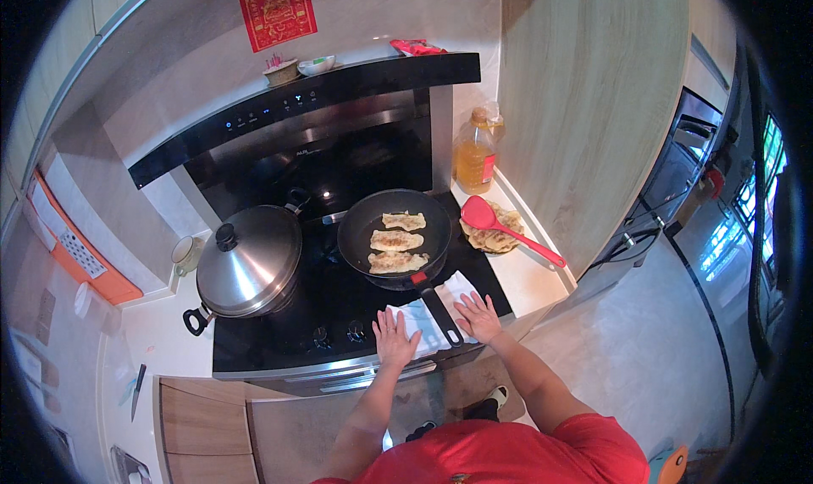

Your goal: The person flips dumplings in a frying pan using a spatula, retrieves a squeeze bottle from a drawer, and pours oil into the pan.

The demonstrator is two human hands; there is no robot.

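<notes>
My left hand (396, 340) lies flat, fingers spread, on the left part of a white cloth (424, 322) at the front of the black glass cooktop (279, 347). On the cloth's right part rests my right hand (477, 317), also spread. Between my hands the black handle of a frying pan (438, 306) passes over the cloth; neither hand grips it. Three browned, flat pieces of food (397, 240) lie in a column in the dark pan (356, 242). Right of the pan, a red spatula (480, 214) lies across a stack of browned flatbreads (502, 233).
A lidded steel pot (254, 262) stands on the cooktop's left side. Behind the flatbreads stands a plastic bottle of yellow oil (475, 157). A knife (138, 392) lies on the left counter, near a cup (185, 255) farther back. The range hood (305, 112) rises behind the pans.
</notes>
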